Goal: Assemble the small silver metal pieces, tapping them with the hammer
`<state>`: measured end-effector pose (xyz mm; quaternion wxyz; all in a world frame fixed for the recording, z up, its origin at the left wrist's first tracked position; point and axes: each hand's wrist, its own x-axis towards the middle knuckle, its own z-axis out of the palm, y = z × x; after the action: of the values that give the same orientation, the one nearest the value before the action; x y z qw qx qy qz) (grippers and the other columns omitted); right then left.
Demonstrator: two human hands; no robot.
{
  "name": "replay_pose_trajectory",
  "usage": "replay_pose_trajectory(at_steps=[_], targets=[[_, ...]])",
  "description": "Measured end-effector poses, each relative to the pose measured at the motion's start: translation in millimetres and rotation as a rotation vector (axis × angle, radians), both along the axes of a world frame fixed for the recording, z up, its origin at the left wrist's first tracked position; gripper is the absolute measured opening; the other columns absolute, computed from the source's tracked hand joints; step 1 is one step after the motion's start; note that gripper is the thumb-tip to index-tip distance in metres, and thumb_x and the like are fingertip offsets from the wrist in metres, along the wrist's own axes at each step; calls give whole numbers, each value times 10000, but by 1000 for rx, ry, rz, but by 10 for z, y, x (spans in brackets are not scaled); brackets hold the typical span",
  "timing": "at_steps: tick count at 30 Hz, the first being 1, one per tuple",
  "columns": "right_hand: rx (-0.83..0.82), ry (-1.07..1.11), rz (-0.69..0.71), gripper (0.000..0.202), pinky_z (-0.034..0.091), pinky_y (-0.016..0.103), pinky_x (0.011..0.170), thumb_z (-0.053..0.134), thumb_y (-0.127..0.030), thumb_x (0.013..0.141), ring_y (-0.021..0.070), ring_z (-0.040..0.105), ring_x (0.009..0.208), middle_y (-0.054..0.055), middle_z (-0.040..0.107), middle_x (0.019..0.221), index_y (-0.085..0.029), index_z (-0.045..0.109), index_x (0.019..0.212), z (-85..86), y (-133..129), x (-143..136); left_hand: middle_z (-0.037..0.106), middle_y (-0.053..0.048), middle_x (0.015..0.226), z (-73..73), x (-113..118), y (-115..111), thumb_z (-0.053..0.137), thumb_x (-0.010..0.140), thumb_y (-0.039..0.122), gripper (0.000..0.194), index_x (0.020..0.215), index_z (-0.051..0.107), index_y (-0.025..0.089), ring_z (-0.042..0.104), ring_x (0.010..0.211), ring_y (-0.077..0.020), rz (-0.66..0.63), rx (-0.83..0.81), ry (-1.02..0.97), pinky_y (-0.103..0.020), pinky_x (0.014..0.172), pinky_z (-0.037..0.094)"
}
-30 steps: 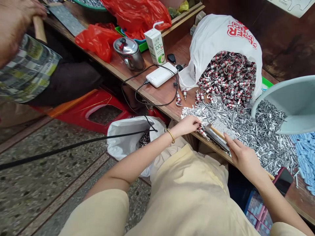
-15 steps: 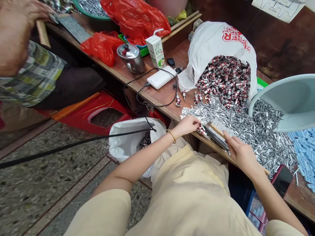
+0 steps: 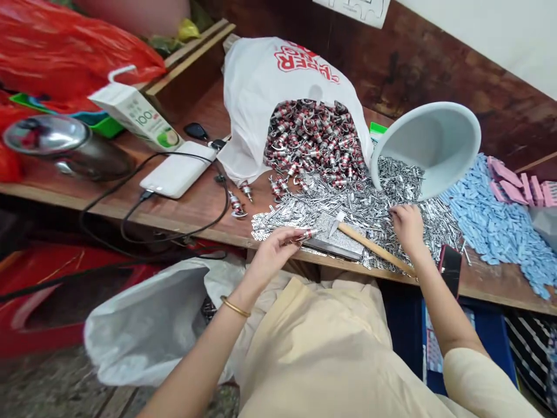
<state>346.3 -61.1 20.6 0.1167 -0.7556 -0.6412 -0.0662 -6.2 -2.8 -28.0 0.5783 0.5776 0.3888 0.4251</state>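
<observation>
Between the thumb and fingers of my left hand is a small red-and-silver metal fitting, held over the left end of a flat metal block at the table's front edge. A hammer with a wooden handle lies across the block, its head toward the fitting. My right hand is off the hammer, fingers pinched together at the pile of small silver metal pieces; whatever is in them is too small to make out. More red-and-silver fittings spill from a white plastic bag behind.
A grey-blue basin lies tipped on its side, with metal pieces at its mouth. Light blue pieces are heaped to the right. A phone, a white power bank with cable, a drink carton and a metal cup are on the table.
My right hand has let go of the hammer and moved to the metal pieces; the hammer now lies on the block. My left hand still holds the fitting. The view has swung right.
</observation>
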Motion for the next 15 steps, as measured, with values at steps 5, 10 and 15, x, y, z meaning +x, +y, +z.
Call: replay_pose_trajectory(at_steps=[5,10,15], targets=[[-236,-122,-87,227,377,379,816,551,-237,946,284,520,1014,147,700,1034,-159,755,1009,37,416,219,643,-72,1126,123,60,-39,654,904,304,166,993,771,225,690,968,-185,74,363,287,-345,836,647],[-306,-133,-43,233,360,349,783,518,-187,970,263,546,986,131,704,1056,-160,740,1034,38,449,235,714,-61,1062,127,71,-21,576,965,215,189,983,762,238,683,976,-198,165,671,457,-363,886,579],[-321,-77,6,208,374,335,780,546,-157,957,252,568,983,117,702,1050,-172,753,974,73,516,192,737,-71,1038,61,65,40,527,983,193,199,1026,720,210,681,1018,-216,102,703,482,-385,935,553]])
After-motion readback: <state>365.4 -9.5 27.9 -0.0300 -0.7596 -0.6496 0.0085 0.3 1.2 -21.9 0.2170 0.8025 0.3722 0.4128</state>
